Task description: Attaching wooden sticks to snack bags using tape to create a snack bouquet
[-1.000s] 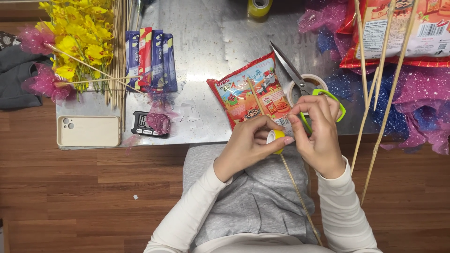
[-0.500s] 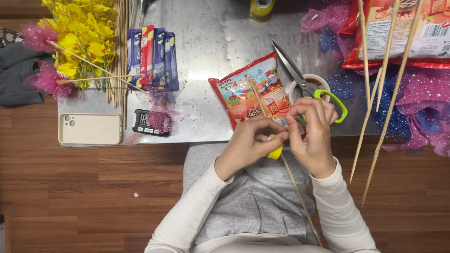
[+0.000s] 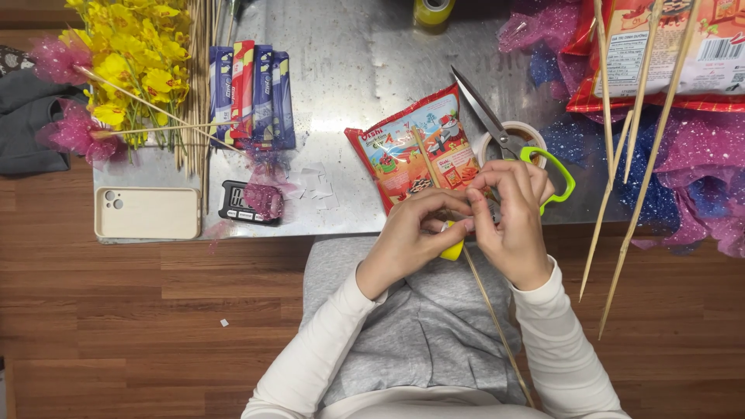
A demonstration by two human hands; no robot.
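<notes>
My left hand (image 3: 407, 237) and my right hand (image 3: 514, 226) meet at the table's front edge, fingertips touching. They work at the lower corner of a red snack packet (image 3: 411, 147) lying on the metal table (image 3: 341, 70). A thin wooden skewer (image 3: 497, 330) runs from between my fingers down over my lap. My left hand holds a small yellow object (image 3: 452, 250), mostly hidden under its fingers. My right hand's fingers pinch the skewer where it meets the packet.
Green-handled scissors (image 3: 560, 177) lie on a white tape ring (image 3: 518, 130) just behind my right hand. At left are a beige phone (image 3: 147, 213), a small black scale (image 3: 237, 202), purple and red sachets (image 3: 252, 93) and yellow flowers (image 3: 132, 62). At right are long skewers (image 3: 621, 171) over glittery mesh (image 3: 698, 171).
My hands have closed in on each other. The yellow object now sits lower, under my left fingers. My right fingers have curled down onto the skewer.
</notes>
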